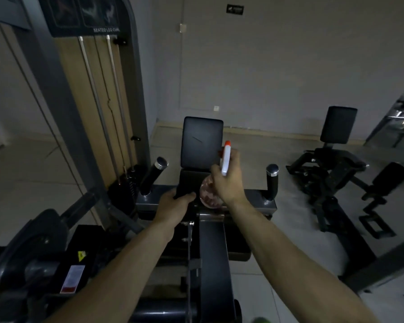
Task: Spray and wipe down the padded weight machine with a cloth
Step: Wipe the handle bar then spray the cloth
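My right hand (pixel 226 183) grasping the spray bottle (pixel 208 197) at its white trigger head, pinkish contents in the clear body, my left hand (pixel 173 206) curled on a dark thing (pixel 184 191), cloth or not I cannot tell, at the seat pad (pixel 191 178), back pad (pixel 202 141) behind

Left forearm (pixel 126 264): bare, reaching forward from the lower left edge, nearly straight, wrist in line with it.
Left hand (pixel 173 207): palm down, back toward the camera, fingers curled over a dark cloth (pixel 184 194); fingertips mostly hidden.
Right forearm (pixel 289 248): bare, stretched forward from the lower right corner, angled inward.
Right hand (pixel 228 183): back toward the camera, fingers wrapped round the neck of a spray bottle (pixel 225 159).
Hands together: near each other, not touching; the right sits higher and farther forward.
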Available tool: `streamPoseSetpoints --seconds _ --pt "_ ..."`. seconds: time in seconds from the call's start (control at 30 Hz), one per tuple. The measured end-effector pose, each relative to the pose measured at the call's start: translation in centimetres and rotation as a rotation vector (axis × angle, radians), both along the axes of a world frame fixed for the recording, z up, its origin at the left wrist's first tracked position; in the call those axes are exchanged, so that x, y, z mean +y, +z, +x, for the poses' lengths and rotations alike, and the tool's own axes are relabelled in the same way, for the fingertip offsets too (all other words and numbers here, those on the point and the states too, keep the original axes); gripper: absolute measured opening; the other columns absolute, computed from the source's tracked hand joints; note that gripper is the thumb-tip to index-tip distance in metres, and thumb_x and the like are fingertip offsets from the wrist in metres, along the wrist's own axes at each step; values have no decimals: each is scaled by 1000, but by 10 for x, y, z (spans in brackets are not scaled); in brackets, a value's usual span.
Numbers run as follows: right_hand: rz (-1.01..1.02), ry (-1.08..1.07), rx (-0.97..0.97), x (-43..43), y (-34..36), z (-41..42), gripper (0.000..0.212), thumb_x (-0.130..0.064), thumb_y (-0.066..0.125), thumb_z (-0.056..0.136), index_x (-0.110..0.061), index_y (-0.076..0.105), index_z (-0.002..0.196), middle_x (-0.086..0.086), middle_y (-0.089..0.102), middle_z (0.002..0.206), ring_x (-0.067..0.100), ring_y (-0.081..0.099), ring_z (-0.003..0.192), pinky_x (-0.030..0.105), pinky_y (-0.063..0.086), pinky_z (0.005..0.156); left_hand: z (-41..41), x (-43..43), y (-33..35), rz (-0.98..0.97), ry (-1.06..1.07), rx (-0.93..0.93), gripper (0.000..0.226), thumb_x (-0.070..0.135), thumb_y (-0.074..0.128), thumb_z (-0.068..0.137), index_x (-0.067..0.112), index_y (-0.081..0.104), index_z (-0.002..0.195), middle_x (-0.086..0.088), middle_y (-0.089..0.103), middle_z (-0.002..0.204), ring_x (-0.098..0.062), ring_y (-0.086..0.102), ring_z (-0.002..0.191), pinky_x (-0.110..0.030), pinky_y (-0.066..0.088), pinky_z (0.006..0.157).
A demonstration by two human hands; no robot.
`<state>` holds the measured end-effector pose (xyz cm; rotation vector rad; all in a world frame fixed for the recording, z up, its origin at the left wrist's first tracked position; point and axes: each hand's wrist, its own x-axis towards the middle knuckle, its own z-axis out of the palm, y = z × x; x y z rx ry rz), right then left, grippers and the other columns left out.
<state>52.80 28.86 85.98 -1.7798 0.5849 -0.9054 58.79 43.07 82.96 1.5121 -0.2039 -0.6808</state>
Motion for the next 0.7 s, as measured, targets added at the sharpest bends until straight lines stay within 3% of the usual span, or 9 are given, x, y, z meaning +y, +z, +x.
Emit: streamPoseSetpoints --seconds 0.23,0.33,0.43,0.5,0.57,0.63,0.7 --pt "-39 11 30 -29 -61 52 37 -14 63 98 -24 44 129 3 61 99 19 61 86 36 52 78 19 -10 -3 44 25 7 7 15 71 93 21 69 95 -2 71 78 -16 66 66 -20 48 47" --pt "-18 46 59 -32 -71 56 37 -21 66 99 -24 45 129 2 61 91 17 60 78 38 54 73 20 -17 -10 31 42 29 8 13 72 93 21 69 94 0 71 75 -13 66 63 -18 46 45" --pt "-14 83 119 -33 -75 49 66 -26 75 93 -27 38 147 -2 65 108 14 64 94 34 57 84 17 -21 -16 64 13 38 5 15 73 91 16 72 96 6 71 66 -9 66 58 -19 44 46" --pt "35 166 198 -35 -79 37 97 -22 78 88 -34 16 161 -1 63 128 13 64 109 33 55 97 17 -24 -19 96 10 52 15 19 75 90 14 74 103 4 74 70 -14 69 65 -22 46 51" --pt "54 169 264 -35 -79 17 108 -29 77 86 -38 3 164 3 53 149 14 57 128 36 48 111 16 -24 -19 106 3 86 18 22 76 89 15 74 106 0 76 77 -19 71 71 -24 48 55" --pt "-12 83 237 -28 -75 -10 90 -44 68 86 -30 22 162 -5 40 161 10 40 145 35 36 121 12 -23 -21 162 -47 113 21 28 74 90 15 74 108 -4 78 85 -23 72 77 -25 49 56" --pt "-101 27 88 -16 -73 -42 52 -37 56 87 -26 53 138 -4 58 142 11 53 133 42 45 114 1 -25 -20 194 -189 206 27 34 71 94 13 74 111 -6 79 91 -24 73 77 -25 50 59"
